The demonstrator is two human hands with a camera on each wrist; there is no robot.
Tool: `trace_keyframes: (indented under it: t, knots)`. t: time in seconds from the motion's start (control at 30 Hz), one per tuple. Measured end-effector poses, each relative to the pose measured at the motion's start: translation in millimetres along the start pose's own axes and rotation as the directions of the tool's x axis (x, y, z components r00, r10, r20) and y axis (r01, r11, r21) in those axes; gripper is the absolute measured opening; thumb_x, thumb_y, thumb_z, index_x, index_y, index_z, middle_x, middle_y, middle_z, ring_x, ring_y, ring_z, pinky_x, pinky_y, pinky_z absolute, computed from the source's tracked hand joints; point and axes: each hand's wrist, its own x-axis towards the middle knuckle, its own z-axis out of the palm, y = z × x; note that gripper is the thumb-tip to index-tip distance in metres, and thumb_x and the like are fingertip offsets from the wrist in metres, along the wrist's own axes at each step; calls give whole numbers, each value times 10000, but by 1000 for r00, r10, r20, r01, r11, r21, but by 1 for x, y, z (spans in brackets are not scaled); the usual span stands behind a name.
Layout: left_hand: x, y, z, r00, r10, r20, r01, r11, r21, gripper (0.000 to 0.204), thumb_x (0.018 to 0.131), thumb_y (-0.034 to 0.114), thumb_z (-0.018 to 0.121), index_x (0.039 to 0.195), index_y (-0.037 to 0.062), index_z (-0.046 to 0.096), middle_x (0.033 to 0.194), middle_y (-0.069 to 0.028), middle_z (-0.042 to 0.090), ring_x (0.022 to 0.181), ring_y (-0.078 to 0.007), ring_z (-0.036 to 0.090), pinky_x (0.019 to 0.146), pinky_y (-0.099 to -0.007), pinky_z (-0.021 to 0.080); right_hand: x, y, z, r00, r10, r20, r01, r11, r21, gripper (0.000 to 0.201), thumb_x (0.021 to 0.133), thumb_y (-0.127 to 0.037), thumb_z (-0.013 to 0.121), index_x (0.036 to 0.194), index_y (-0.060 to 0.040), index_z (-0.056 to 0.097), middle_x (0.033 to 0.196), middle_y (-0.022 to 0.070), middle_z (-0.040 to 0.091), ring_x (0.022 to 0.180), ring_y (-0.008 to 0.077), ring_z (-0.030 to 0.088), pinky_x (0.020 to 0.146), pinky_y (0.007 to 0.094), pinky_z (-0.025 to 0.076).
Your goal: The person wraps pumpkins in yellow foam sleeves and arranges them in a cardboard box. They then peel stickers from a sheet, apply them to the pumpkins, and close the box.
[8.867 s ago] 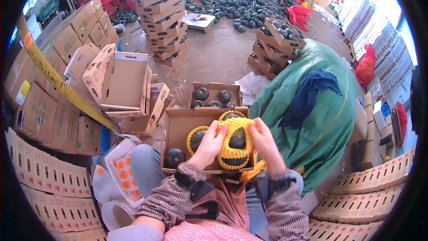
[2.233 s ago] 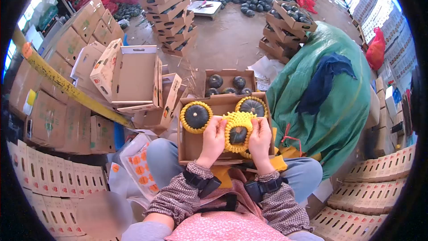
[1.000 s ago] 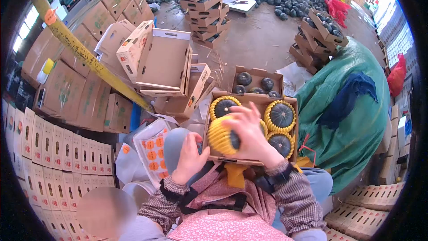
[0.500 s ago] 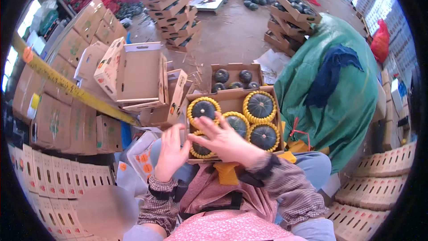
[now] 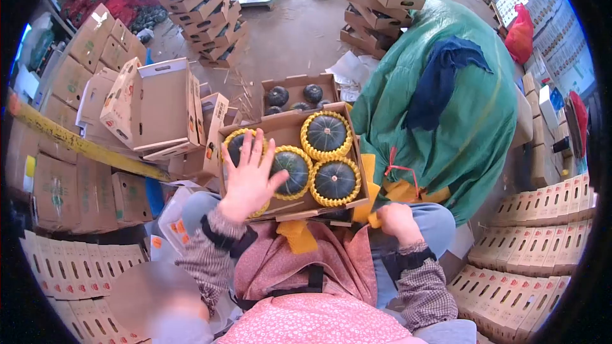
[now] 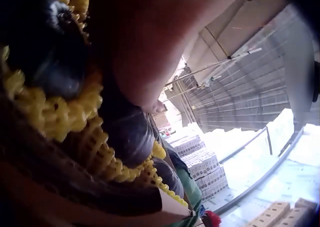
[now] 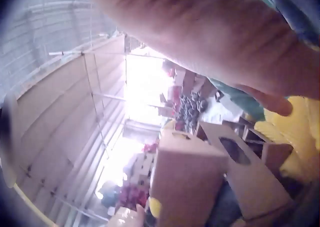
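Note:
A cardboard box (image 5: 295, 116) across the lap holds several dark green squash, each in a yellow foam net. Over its left side my left hand (image 5: 245, 181) spreads its fingers, covering part of a netted squash (image 5: 236, 148) at the back left. Beside its thumb is the middle squash (image 5: 292, 172); two others, the back right squash (image 5: 326, 132) and front right squash (image 5: 335, 179), show fully. Right of the box, my right hand (image 5: 396, 222) pinches a yellow foam net (image 5: 374, 220). In the right wrist view, a fingertip overlaps yellow foam (image 7: 295, 129).
A second box (image 5: 296, 83) with bare squash stands just beyond. Green sheeting (image 5: 440, 108) with a blue cloth (image 5: 446, 79) bulks up at right. Empty cartons (image 5: 162, 108) lie at left near a yellow pole (image 5: 89, 143). Behind rise a tall carton stack (image 5: 201, 16) and another carton stack (image 5: 379, 16).
The squash that both hands worked a net onto now sits in the box, its front left. My right hand has left the box for the yellow nets at right; my left hand spreads over the squash.

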Motion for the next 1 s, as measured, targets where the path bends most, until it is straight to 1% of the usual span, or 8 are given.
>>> trace_keyframes:
  t: [0.07,0.17,0.33,0.43,0.67,0.73,0.9,1.0]
  knots:
    - [-13,22,-35,990,102,-93,-125,949,-289,577,849,295,674,1320,29,476,1408,-220,416,1370,-367,322,1124,-522,214,-19,5,-11,977,-10,-212,59,973,223,132,735,-176,680,830,-85,668,944,158,637,975,334,600,755,431,500]
    - [-41,77,-54,964,244,108,-41,536,-843,212,786,219,767,773,55,634,836,-106,628,782,-271,604,673,-378,492,-77,-17,-46,419,122,-900,285,923,258,183,741,-108,665,839,-21,538,756,143,489,705,352,508,636,470,427]
    - [-37,144,-34,883,298,-363,-468,494,-733,441,794,392,716,884,-2,540,907,-155,495,868,-325,503,765,-386,448,-119,-55,-32,698,1,-716,714,80,696,320,821,-134,715,969,-17,456,819,40,521,710,154,511,628,311,430]
    - [-40,142,-29,906,369,-209,-374,460,-806,355,847,318,673,929,-4,549,945,-161,489,892,-330,496,793,-394,441,-135,-64,-46,891,-15,-454,389,-491,780,483,781,-262,808,1038,-26,474,900,-12,548,801,97,536,704,234,442]
    - [-43,136,3,929,278,-243,-263,35,-964,178,886,127,634,1022,23,588,997,-159,547,926,-310,552,815,-387,458,-132,-72,-49,826,-10,-564,555,-170,814,335,759,-169,827,910,-28,564,920,-19,574,807,32,515,670,193,426]
    - [-49,122,-12,954,237,-185,-236,209,-949,172,873,93,643,1019,17,591,955,-141,566,862,-286,572,770,-355,476,-136,-69,-60,867,9,-498,498,-73,864,266,777,-122,802,869,-27,571,907,-27,565,794,32,504,665,192,422]
    - [-48,111,-31,959,-47,-279,-229,447,-865,235,847,39,672,1056,-22,582,938,-104,616,853,-212,624,749,-304,507,-109,-81,-48,425,191,-885,828,315,465,78,842,54,594,876,-8,562,975,103,550,905,125,541,745,221,422]
    - [-49,99,-28,969,66,236,240,-456,-857,201,899,8,562,1094,-35,583,1041,-103,646,944,-192,630,855,-320,493,-95,-91,-75,479,178,-860,792,334,511,100,771,53,621,851,9,579,909,137,613,814,220,593,728,296,464]
